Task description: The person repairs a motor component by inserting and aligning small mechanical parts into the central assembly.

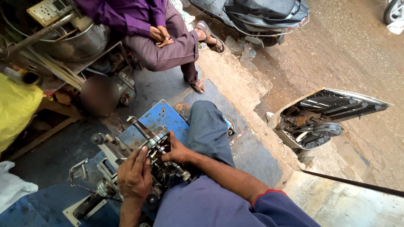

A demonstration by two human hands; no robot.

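A greasy metal machine assembly (158, 147) with gears and a threaded shaft (139, 127) sits on a blue metal stand (162, 117) in front of me. My left hand (134, 174) rests flat against the left side of the assembly, fingers spread over the gear stack. My right hand (176, 151) grips the gear part from the right, thumb and fingers pressed on it. Which exact piece each finger holds is hidden by the hands. My knee in blue trousers (208, 130) lies just right of the stand.
A person in purple clothes (155, 38) sits opposite with crossed hands, sandalled feet on the concrete step (235, 80). A scooter (261, 17) stands on the road; a detached scooter panel (324, 115) lies at right. A metal pot (80, 42), yellow bag (17, 109) and clutter fill the left.
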